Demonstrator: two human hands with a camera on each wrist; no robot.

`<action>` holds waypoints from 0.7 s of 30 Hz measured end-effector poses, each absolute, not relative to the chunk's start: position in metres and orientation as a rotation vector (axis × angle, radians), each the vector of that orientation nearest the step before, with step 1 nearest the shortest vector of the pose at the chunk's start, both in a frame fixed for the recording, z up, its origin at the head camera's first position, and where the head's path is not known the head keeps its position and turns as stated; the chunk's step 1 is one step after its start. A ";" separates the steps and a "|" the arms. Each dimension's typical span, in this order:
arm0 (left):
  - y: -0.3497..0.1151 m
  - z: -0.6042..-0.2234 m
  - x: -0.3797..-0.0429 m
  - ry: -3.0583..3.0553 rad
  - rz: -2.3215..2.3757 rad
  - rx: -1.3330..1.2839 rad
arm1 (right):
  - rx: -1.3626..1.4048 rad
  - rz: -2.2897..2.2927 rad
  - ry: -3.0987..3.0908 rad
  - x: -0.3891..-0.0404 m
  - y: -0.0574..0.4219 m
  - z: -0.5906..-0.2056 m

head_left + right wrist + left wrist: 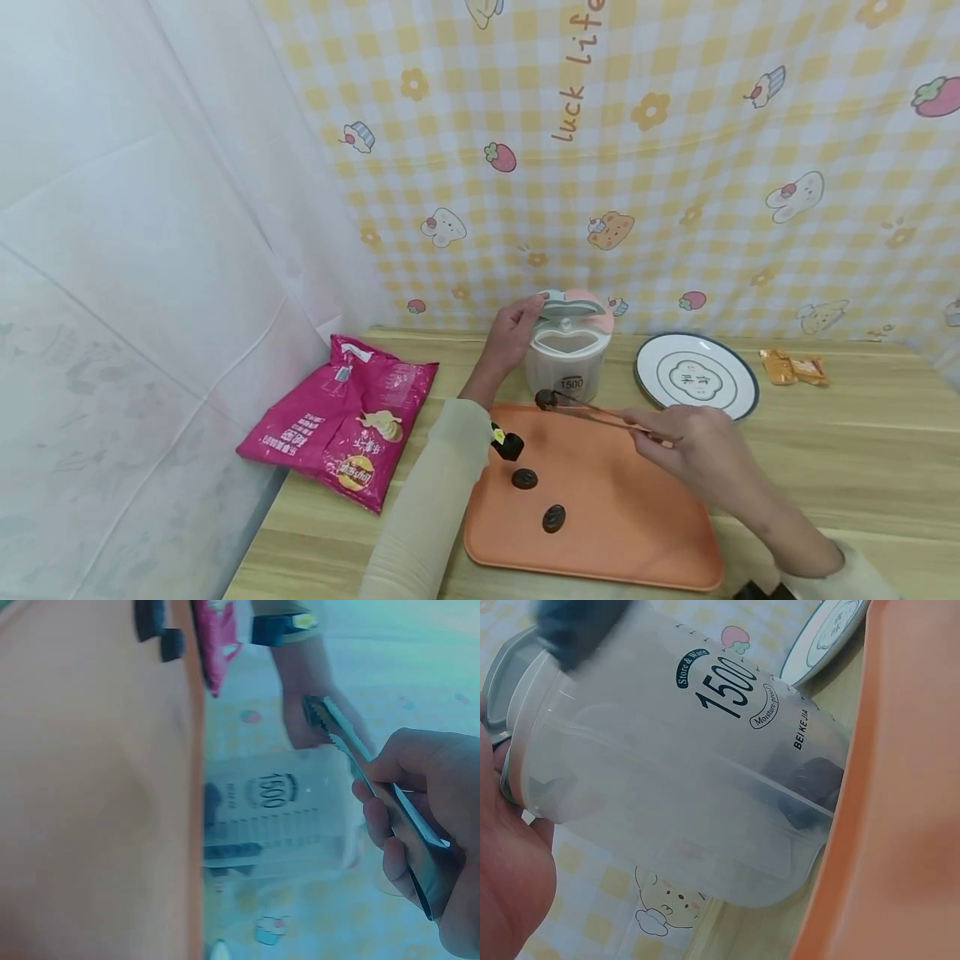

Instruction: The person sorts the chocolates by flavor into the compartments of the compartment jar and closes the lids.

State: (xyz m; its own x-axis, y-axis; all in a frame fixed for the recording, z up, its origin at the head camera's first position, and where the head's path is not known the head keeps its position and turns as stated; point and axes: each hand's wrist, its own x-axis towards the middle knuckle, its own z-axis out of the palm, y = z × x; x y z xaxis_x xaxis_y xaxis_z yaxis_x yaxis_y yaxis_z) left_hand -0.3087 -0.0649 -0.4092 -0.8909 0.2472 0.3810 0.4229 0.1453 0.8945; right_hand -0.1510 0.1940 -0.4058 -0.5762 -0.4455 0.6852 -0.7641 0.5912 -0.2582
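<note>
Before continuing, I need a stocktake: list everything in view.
Table: 1, wooden, below.
Tray: 1, orange, table front.
Tongs: 1, metallic, above tray.
Dark pieces: 3, brown, two on tray, one in tongs.
Container: 1, translucent, behind tray; dark contents uncounted.
Lid: 1, pink and green, on container.
Bag: 1, magenta, tray's left.
Plate: at least 1, white, right of container.
Packets: apparently 2, orange, right of plate.
Cloth: 1, checked yellow, behind table.
Sheeting: uncounted, white, left.
Wrist gear: 2, black, at wrists.
Sleeves: 2, cream, on forearms.
Left hand: 1, bare, on lid.
Right hand: 1, bare, holding tongs.
</note>
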 end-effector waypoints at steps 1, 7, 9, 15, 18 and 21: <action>-0.065 -0.409 -0.309 -2.263 -1.849 -0.672 | 0.961 0.731 -2.231 -0.152 0.195 -0.403; -0.065 -0.410 -0.308 -2.263 -1.854 -0.666 | 0.929 0.727 -2.167 -0.159 0.204 -0.387; -0.065 -0.410 -0.308 -2.261 -1.859 -0.664 | 0.899 0.724 -2.167 -0.161 0.206 -0.381; -0.066 -0.410 -0.308 -2.265 -1.860 -0.655 | 0.810 0.699 -2.203 -0.167 0.209 -0.371; -0.066 -0.410 -0.309 -2.272 -1.850 -0.651 | 0.764 0.687 -2.236 -0.169 0.208 -0.370; -0.065 -0.411 -0.309 -2.276 -1.839 -0.652 | 0.720 0.668 -2.256 -0.172 0.208 -0.373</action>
State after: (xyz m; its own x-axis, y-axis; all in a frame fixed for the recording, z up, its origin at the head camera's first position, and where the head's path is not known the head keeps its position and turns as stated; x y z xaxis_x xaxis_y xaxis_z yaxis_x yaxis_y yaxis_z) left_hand -0.3090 -0.0651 -0.4109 -0.8955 0.2407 0.3744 0.4166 0.1569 0.8954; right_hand -0.1718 0.2079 -0.3729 -0.6248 -0.3054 0.7186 -0.6475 0.7170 -0.2583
